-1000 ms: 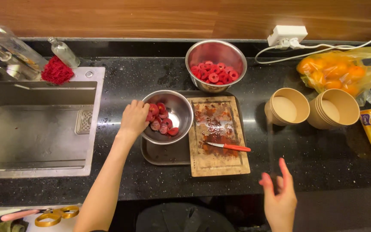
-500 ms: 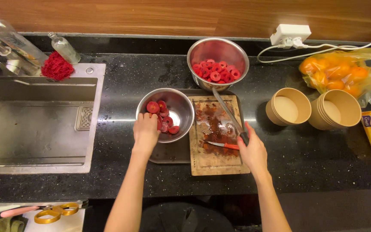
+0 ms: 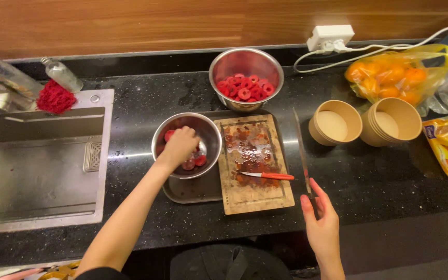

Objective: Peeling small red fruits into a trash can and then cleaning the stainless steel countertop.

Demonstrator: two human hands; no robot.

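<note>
Right hand [image 3: 321, 220] is nearest me, off the front right corner of the cutting board [image 3: 255, 197], fingers loosely closed on the handle of a long thin knife [image 3: 301, 150] whose blade runs away from me along the board's right edge over the black counter [image 3: 390, 186]. Left hand [image 3: 181, 148] is down inside the near steel bowl [image 3: 206, 132], fingers curled onto the red fruit pieces [image 3: 199, 161]; can't tell if I've actually pinched one. That bowl sits on a dark tray [image 3: 193, 192], touching the wet, red-stained board. A small red-handled knife [image 3: 265, 176] lies across the board, blade pointing left. Sink [image 3: 37, 171] is to my left. Further back: a second steel bowl [image 3: 246, 62] with cored red fruit rings [image 3: 245, 87], just beyond the board. Right of the board, a single paper bowl [image 3: 335, 122] beside a stack of paper bowls [image 3: 392, 120]. Behind those, a yellow bag of oranges [image 3: 395, 75]. Far left, a red scrubber [image 3: 55, 97] at the sink's back corner.
</note>
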